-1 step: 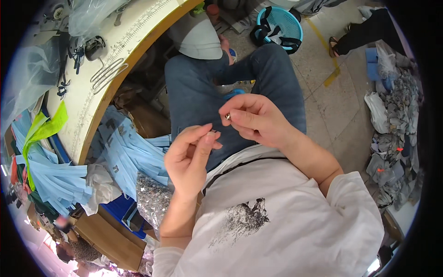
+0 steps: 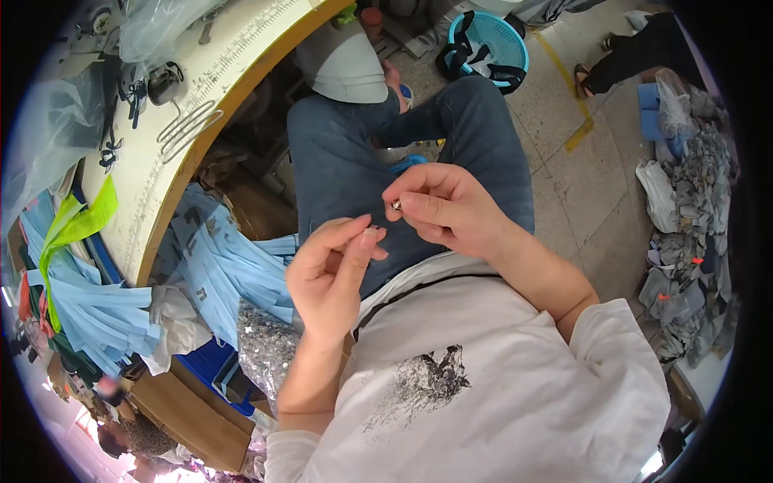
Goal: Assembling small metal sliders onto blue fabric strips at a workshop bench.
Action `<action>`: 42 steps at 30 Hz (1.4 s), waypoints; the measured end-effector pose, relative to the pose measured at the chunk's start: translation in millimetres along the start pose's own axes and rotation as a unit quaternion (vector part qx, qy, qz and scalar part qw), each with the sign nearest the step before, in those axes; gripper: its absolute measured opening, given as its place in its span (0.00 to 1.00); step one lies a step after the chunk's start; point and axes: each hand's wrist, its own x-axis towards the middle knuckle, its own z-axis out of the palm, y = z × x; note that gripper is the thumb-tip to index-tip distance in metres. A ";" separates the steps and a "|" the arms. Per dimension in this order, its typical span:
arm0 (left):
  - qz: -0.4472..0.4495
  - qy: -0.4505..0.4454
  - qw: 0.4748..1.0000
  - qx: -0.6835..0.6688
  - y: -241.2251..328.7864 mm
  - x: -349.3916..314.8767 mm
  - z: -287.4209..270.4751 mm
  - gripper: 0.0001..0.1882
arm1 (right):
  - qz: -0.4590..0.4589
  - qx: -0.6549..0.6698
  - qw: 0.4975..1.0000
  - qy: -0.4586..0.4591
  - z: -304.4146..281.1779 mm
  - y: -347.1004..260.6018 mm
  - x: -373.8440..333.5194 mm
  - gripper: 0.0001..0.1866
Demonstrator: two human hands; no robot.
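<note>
Above my lap, my right hand (image 2: 451,205) is closed in a pinch on a small, shiny metal piece (image 2: 396,206). It is rounded and silvery, and too small to name more exactly. Lower and to the left, my left hand (image 2: 330,270) is also pinched, its thumb against the forefinger. A tiny glint shows at those fingertips, but what they hold cannot be made out. A small gap separates the two hands, and neither touches the other. Both are held over my jeans (image 2: 338,169).
At left is a curved white table (image 2: 233,60) with ruler marks, a bent wire rack (image 2: 189,133) and plastic sheeting. Below it hang light blue fabric strips (image 2: 229,258). A turquoise basket (image 2: 503,44) stands on the floor, with grey scraps (image 2: 696,209) and another person's leg (image 2: 640,56) at right.
The metal piece in my right fingertips has turned very slightly. Both hands otherwise stay where they were.
</note>
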 end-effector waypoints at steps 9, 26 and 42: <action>0.058 -0.008 0.998 0.024 0.4 -0.4 6.5 0.08 | -0.070 -0.035 0.997 0.012 0.9 11.1 -0.5 0.06; 0.031 0.007 0.998 0.061 0.8 3.6 12.4 0.05 | -0.135 -0.224 0.965 0.020 5.1 2.0 -3.2 0.08; 0.192 -0.009 0.930 0.313 -2.4 17.5 3.4 0.14 | 0.001 -0.070 0.997 0.030 8.0 3.9 1.1 0.05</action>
